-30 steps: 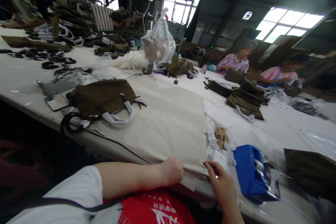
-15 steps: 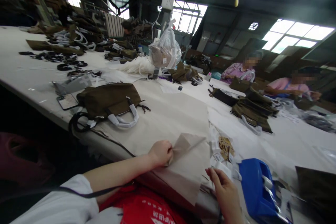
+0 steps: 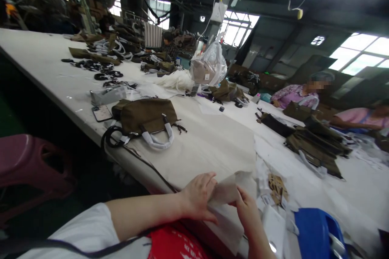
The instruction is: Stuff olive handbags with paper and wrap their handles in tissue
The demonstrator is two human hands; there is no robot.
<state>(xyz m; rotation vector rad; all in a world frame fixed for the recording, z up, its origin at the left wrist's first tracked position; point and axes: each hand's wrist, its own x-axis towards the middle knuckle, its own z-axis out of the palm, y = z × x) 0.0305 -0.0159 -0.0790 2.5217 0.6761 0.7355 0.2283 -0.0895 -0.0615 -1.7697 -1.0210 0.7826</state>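
Observation:
A thin, pale paper sheet [image 3: 226, 192] is bent upward at the table's front edge, its lower part hanging toward the red apron [image 3: 173, 245]. My right hand [image 3: 244, 206] pinches the sheet's right side between thumb and fingers. At the sheet's left side is my left hand [image 3: 199, 196], fingers stretched and thumb apart; whether it touches the paper I cannot tell. Beyond my left arm lies an olive-brown handbag [image 3: 148, 117] on its side, its handle [image 3: 158, 141] wrapped in white. A coiled black strap [image 3: 114, 137] rests by the bag at the table edge.
A blue tape dispenser-like holder [image 3: 314, 230] and brown tags [image 3: 277, 188] lie to the right. Behind the handbag is a phone [image 3: 101, 113]. More olive bags [image 3: 316, 145] cover the far right, near two seated people. A pink stool [image 3: 39, 166] stands left, below the white table [image 3: 212, 141].
My right hand has moved up and left onto the paper and now pinches it. My left hand has uncurled its fingers. The view has shifted left.

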